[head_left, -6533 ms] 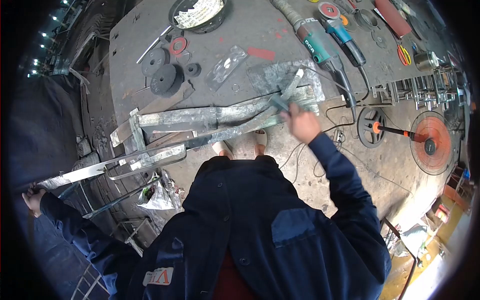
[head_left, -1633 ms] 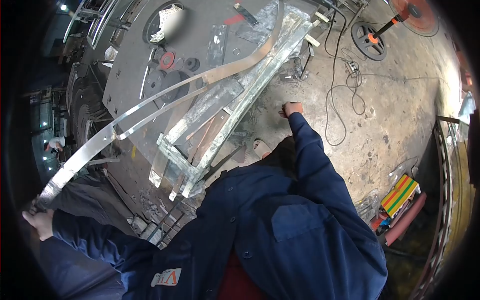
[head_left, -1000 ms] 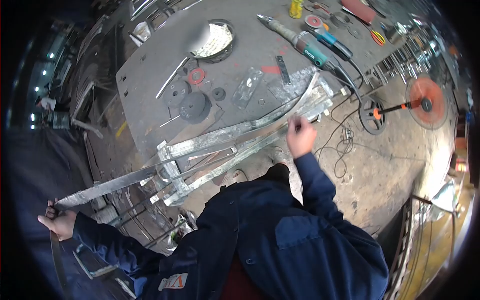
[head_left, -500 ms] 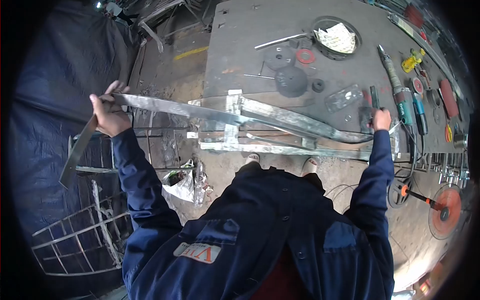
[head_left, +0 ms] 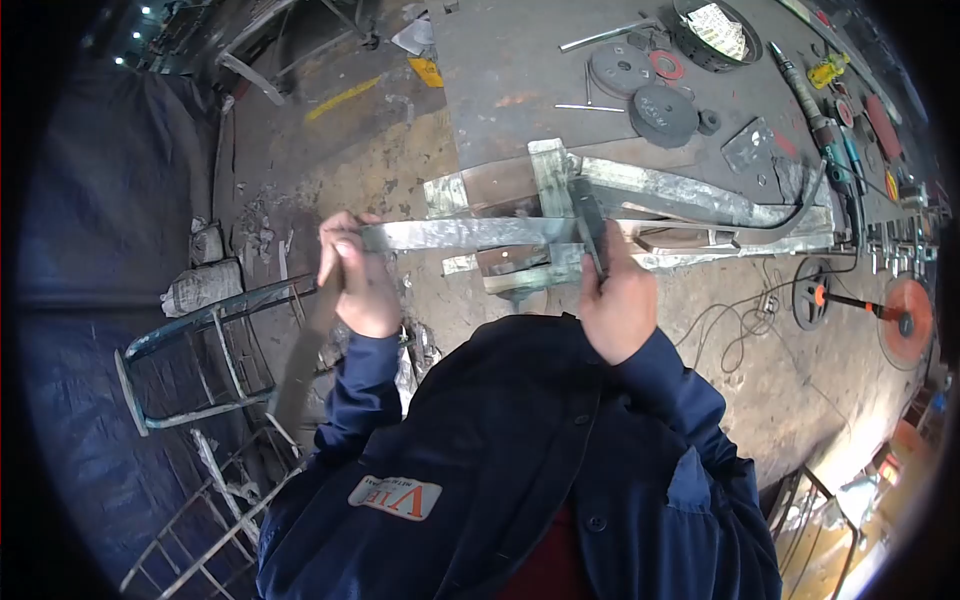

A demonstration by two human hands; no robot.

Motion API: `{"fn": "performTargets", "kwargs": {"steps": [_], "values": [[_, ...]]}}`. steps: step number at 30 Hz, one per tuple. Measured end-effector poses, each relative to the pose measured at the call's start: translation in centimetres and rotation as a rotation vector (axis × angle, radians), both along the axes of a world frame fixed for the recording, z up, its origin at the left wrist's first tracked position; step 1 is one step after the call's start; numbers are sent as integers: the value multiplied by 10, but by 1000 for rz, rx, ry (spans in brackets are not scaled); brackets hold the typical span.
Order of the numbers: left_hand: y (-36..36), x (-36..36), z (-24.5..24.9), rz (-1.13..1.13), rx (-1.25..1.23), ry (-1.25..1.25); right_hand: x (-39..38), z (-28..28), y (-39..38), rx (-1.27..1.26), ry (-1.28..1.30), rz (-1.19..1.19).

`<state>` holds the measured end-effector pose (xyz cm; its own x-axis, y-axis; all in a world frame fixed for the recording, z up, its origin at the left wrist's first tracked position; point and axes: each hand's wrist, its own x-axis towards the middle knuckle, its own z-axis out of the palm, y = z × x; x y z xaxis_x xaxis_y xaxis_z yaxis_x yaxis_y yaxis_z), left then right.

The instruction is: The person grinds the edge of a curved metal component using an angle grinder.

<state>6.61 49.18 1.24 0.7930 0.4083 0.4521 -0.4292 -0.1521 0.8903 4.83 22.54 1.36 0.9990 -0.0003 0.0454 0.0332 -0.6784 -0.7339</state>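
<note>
A long bent metal strip [head_left: 470, 234] runs across in front of me, its far end curving up over the bench at the right. My left hand [head_left: 355, 275] is closed around it near the bend, and a blurred length hangs down and left from there. In my right hand [head_left: 622, 300] is a dark flat block [head_left: 588, 215], held crosswise over the strip with the fingers wrapped at its lower end. Beneath the strip lie metal bars [head_left: 660, 183] with pale, worn coating.
Grinding discs [head_left: 662, 115], a black basket [head_left: 752, 55] with papers and a power tool [head_left: 830, 140] lie on the grey bench [head_left: 510, 95]. Metal frames [head_left: 200, 330] stand at the left. An orange disc on a stand [head_left: 905, 320] and loose cable [head_left: 735, 320] are at the right.
My right hand has moved left from the strip's far end to its middle, with the dark block. My left hand has come inward and lower, and the view has shifted left.
</note>
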Motion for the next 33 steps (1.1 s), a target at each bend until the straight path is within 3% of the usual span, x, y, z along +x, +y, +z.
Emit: {"fn": "performTargets", "kwargs": {"steps": [5,8,11,13,15,17,19,21,23,25,27,29,30,32,33], "values": [[-11,-10,-10,116,-28,-164,-15,10,99,117,-76,306],[-9,-20,-4,178,87,-127,-9,30,136,49,-131,414],[-12,-19,-8,203,-13,-181,-18,23,121,75,-177,362],[-7,-19,-17,162,14,-187,-19,25,107,-104,-35,199],[-7,-21,-23,141,-34,-191,-18,24,110,-100,23,212],[-8,-28,-16,122,-73,-185,-13,31,131,14,-170,494],[-10,-31,-14,110,-107,-180,-14,38,139,35,-162,486],[-9,-28,-15,113,-89,-210,-19,37,126,-136,-181,351],[-11,-25,-16,81,-110,-252,-17,38,107,-245,-17,189],[-13,-27,-17,100,-122,-250,-17,42,112,-175,-132,348],[-13,-30,-8,71,-118,-228,-18,46,135,56,-239,543],[-13,-29,-4,43,-100,-209,-19,55,136,-13,-191,528],[-13,-26,-5,53,-90,-248,-16,47,121,-149,-230,412],[-10,-25,-9,58,-66,-279,-13,41,92,-215,-10,73],[-10,-24,-10,56,-70,-282,-8,43,85,-194,-2,22]]}}
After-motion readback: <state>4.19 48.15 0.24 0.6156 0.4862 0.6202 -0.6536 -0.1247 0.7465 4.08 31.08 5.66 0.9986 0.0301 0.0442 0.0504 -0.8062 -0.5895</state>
